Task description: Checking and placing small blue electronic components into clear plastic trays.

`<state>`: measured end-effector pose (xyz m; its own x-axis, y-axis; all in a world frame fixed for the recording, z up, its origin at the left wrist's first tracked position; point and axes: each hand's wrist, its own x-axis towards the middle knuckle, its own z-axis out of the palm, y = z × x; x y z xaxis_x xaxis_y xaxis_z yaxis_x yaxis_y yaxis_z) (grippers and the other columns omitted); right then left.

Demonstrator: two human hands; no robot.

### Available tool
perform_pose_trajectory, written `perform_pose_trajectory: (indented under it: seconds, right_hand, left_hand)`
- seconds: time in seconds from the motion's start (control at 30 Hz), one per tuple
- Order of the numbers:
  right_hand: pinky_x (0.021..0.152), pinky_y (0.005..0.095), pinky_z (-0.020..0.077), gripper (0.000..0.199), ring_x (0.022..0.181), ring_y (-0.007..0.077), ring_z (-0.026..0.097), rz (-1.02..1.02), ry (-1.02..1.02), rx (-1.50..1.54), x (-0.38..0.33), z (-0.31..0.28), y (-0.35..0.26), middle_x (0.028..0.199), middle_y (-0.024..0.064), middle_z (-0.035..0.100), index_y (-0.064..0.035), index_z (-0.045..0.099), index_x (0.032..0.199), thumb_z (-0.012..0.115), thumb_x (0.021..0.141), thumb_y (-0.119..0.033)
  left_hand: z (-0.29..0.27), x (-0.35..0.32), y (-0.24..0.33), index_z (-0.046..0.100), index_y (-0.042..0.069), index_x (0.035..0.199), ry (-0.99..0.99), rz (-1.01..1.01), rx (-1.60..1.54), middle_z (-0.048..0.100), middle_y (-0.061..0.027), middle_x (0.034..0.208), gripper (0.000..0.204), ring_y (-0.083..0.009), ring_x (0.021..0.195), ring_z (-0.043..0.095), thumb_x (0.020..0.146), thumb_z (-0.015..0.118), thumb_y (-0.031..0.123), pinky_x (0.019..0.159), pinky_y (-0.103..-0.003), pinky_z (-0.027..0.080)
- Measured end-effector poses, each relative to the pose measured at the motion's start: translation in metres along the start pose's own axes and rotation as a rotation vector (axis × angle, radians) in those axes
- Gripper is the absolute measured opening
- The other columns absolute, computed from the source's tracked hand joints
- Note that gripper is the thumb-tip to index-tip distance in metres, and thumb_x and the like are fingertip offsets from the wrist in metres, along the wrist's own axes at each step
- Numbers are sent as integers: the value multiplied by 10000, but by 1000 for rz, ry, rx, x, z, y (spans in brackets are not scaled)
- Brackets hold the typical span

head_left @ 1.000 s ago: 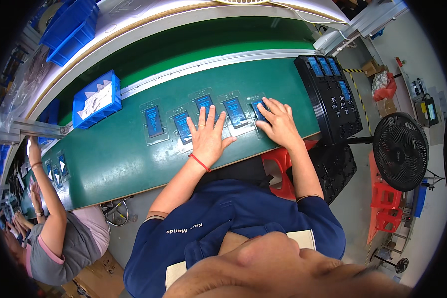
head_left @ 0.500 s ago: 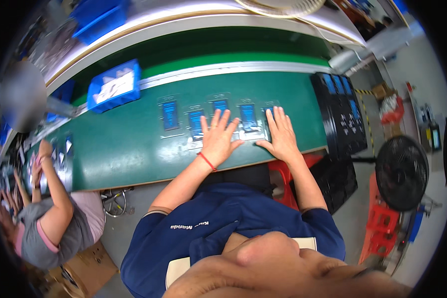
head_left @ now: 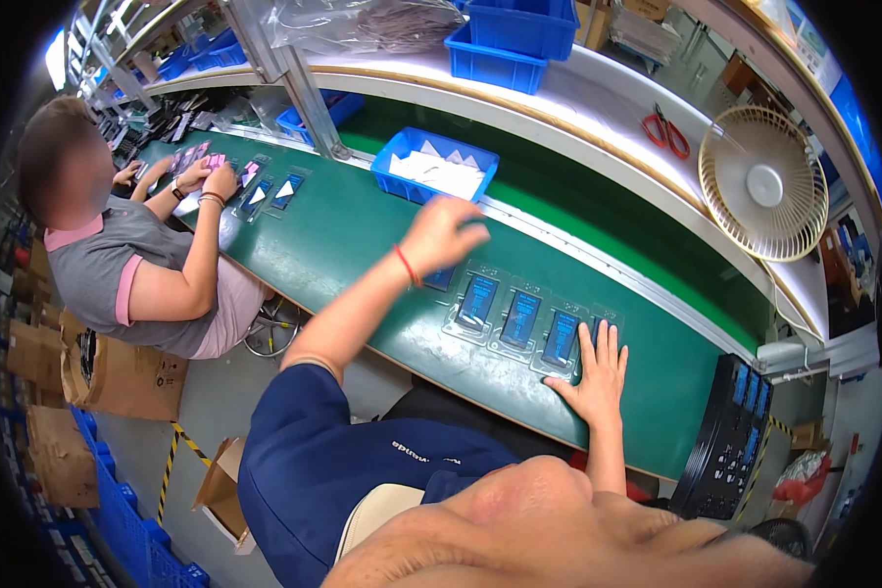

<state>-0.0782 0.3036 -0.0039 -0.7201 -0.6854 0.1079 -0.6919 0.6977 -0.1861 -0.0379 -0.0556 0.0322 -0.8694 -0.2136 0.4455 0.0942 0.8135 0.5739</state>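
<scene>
My left hand [head_left: 443,238] is raised over the green bench beside the blue bin [head_left: 392,178], which holds white paper pieces. Its thumb stands apart from the bent, slightly blurred fingers, and I see nothing in it. A blue-faced flat piece [head_left: 439,278] is partly hidden below my left wrist. Along the bench lie clear plastic trays with dark blue rectangular pieces: one on the left [head_left: 478,302], a middle one [head_left: 521,319] and another on the right [head_left: 562,339]. My right hand [head_left: 601,380] lies spread at the right end of the row, its fingers covering part of one more blue piece.
A black tray [head_left: 720,441] with blue pieces sits at the bench's right end. On the shelf behind are red-handled pliers [head_left: 666,132], a round fan [head_left: 762,184] and blue bins [head_left: 500,64]. At the left, a co-worker [head_left: 157,245] handles similar trays.
My view has swung left. My left hand has lifted off the trays and moved left toward the blue bin, while my right hand stays at the row's right end. The trays sit closer together.
</scene>
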Motion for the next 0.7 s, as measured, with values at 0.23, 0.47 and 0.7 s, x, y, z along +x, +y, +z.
perform_pose_trajectory:
  seconds: [0.23, 0.47, 0.7]
  right_hand:
    - [1103, 611, 148, 1068, 1425, 358, 202, -11, 3, 5, 4, 2, -4, 1521, 212, 256, -173, 359, 1459, 720, 594, -686]
    - [1103, 610, 150, 1054, 1422, 359, 213, -5, 23, 18, 5, 2, -2, 1513, 213, 273, -177, 379, 1449, 723, 593, -686]
    - [1104, 610, 143, 1063, 1424, 362, 204, -7, 16, 24, 5, 0, -3, 1510, 222, 272, -178, 374, 1452, 731, 586, -679]
  left_hand:
    - [-40, 105, -118, 689, 7, 1062, -198, -431, 454, 636, -214, 1143, 343, -339, 1084, 607, 775, 687, 193, 953, -373, 474]
    - [-31, 111, -110, 702, 26, 1039, -297, -534, 664, 659, -204, 1083, 277, -335, 1024, 637, 792, 608, 110, 911, -385, 502]
    - [-49, 92, -126, 696, 48, 966, 185, -351, 242, 671, -198, 952, 222, -369, 927, 639, 792, 668, 183, 833, -424, 508]
